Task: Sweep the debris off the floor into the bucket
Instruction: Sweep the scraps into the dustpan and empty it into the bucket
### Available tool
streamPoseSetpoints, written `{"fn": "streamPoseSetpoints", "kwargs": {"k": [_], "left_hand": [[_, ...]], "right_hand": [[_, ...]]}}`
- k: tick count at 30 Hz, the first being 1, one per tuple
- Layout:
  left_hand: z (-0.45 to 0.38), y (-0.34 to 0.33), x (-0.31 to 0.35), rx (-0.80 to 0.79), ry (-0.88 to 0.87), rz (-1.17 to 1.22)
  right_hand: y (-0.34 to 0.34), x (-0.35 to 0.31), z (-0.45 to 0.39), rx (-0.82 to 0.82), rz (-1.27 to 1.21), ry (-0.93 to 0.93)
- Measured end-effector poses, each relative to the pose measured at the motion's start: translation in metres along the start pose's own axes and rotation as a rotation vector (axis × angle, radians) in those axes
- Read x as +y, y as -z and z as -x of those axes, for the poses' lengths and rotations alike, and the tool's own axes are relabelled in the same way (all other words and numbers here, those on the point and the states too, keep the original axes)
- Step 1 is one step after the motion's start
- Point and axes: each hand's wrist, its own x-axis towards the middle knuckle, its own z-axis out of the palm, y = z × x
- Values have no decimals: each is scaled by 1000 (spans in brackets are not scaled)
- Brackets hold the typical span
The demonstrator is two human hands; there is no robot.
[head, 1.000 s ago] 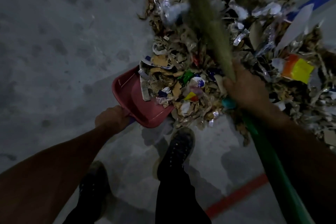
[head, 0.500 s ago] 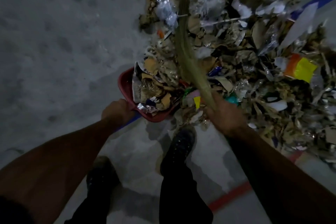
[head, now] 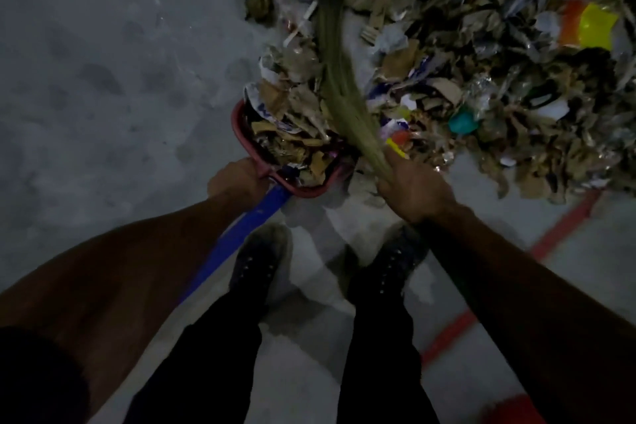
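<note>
- My left hand (head: 237,179) grips the near rim of the red dustpan (head: 241,134) — fingers curled round it where the handle meets the pan.
- The dustpan sits low on the floor (head: 103,79), its mouth turned toward the pile and heaped with torn cardboard and scraps.
- My right hand (head: 413,186) is clamped round the bound neck of the broom (head: 340,79), fingers wrapped tight on it; the bristles run up and away from me across the litter.
- The debris (head: 481,62) lies in a broad heap ahead and to the right — brown cardboard bits, clear plastic, a yellow-and-orange wrapper (head: 588,26) at the far right, a teal piece (head: 463,122) nearer the middle.
- A blue stripe (head: 241,237) on the floor runs from under the dustpan back toward me, and a red line (head: 550,237) crosses on the right.
- Both my dark boots (head: 261,262) stand just behind the dustpan.
- I see no bucket that I can make out.
</note>
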Motion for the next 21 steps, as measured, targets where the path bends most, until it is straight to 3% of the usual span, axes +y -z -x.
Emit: {"fn": "streamPoseSetpoints", "kwargs": {"k": [5,10,17,21], "left_hand": [[-2,15,-17,11,-39,-101],[-8,24,-21,55,-82,-201],[-14,18,-11,81,-159,-292],[-9,15,-9,50,-164,-274]], "right_hand": [[9,20,51,220,-104,-268],[5,69,66,181,-153,-539],[-50,10,55,20,-268,-300],[-54,9,79,227,-361,-279]]}}
